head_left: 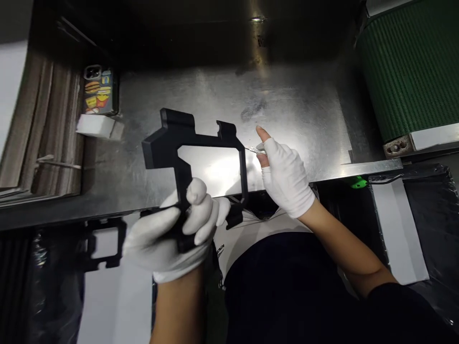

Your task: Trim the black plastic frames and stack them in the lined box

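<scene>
My left hand (179,224), in a white glove, is closed around the lower left side of a black plastic frame (182,138). The frame is held tilted above the metal bench, with an open middle and clip-like lugs on its edges. Beside its right edge is my right hand (285,174), in a white glove that leaves the thumb and a fingertip bare. Those digits pinch a thin, shiny blade-like tool (255,150), whose tip points at the upper right corner of the frame. Whether the tip touches the frame I cannot tell.
On the metal bench (304,105) a phone in a cartoon-food case (98,93) lies near a white block (96,125). Tied cardboard sheets (53,124) stand at left. A green ribbed belt (412,67) rises at right. Another black frame (91,243) sits lower left; a green-handled tool (358,182) lies right.
</scene>
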Motion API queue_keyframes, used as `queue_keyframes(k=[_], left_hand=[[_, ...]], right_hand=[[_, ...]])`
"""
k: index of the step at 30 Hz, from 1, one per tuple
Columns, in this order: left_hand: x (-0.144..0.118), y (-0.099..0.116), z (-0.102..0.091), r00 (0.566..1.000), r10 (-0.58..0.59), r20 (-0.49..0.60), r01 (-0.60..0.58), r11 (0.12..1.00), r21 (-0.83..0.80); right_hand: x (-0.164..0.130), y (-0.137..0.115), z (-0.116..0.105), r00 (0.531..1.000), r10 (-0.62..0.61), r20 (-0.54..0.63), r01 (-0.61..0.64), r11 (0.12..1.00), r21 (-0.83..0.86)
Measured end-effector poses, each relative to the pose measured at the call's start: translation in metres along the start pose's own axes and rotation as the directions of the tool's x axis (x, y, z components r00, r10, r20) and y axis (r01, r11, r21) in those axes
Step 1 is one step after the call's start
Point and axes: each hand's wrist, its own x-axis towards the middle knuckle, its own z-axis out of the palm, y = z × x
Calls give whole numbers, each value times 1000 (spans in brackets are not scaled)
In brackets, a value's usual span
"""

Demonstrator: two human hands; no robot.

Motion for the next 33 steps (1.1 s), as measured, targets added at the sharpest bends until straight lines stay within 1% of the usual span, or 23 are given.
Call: queue_keyframes(k=[1,2,3,4,5,6,7,8,9,10,12,15,16,19,21,22,24,26,28,29,30,31,33], left_hand=[[-4,-2,3,1000,-6,28,8,999,-44],[-7,-5,5,999,-10,51,14,996,-85],[-10,-7,7,998,-11,70,20,992,-125],[-12,-11,8,996,-9,89,24,986,-163],[-14,-14,9,994,-1,109,23,980,-199],[-15,-16,9,992,12,129,19,972,-234],[-16,-19,8,989,26,144,13,965,-262],[-17,-21,7,988,36,153,9,959,-283],[-18,-23,6,987,43,157,5,956,-294],[-19,-24,5,987,46,155,2,955,-295],[-20,-25,2,990,40,135,1,957,-291],[-23,-26,-3,995,30,99,1,955,-298],[-24,-26,-4,996,32,87,-4,952,-307],[-25,-28,-5,996,40,74,-15,948,-317],[-26,-29,-4,997,38,72,-11,943,-334],[-26,-29,-3,997,36,70,-9,938,-348],[-27,-29,-2,997,29,67,-2,931,-366],[-29,-28,-1,998,33,53,-12,931,-364],[-31,-27,0,999,42,34,-27,932,-361],[-32,-27,0,999,44,25,-32,930,-366],[-32,-27,0,999,44,17,-34,926,-377],[-32,-27,0,999,45,14,-36,920,-390],[-31,-27,1,999,48,13,-38,911,-411]], right_hand=[[-5,-1,4,1000,9,8,-11,973,232],[-10,-2,9,999,10,50,-32,887,462],[-14,-3,14,994,-8,112,-69,750,658],[-18,-3,19,984,-44,174,-115,587,801],[-22,-3,24,973,-83,218,-163,424,891],[-24,-3,28,963,-110,248,-210,277,938],[-27,-2,32,950,-136,280,-258,157,953],[-29,-1,35,934,-166,317,-310,67,948],[-31,0,36,911,-202,360,-366,4,931],[-32,1,37,888,-233,396,-415,-37,909],[-34,2,37,865,-258,430,-462,-74,884],[-33,0,37,887,-157,434,-453,-111,885],[-33,-1,38,884,-120,453,-466,-132,875],[-30,-4,43,838,-87,538,-543,-221,810],[-30,-4,46,834,-91,544,-548,-248,799],[-30,-3,48,843,-93,530,-536,-237,811],[-33,-2,50,868,-104,486,-497,-163,852],[-36,-1,49,875,-127,467,-475,-35,879],[-38,-1,48,886,-95,454,-445,98,890],[-38,-1,47,897,-67,438,-426,139,894],[-38,-1,47,908,-43,416,-406,154,901],[-38,-1,47,919,-28,394,-386,142,911],[-37,-2,49,930,-16,367,-364,83,928]])
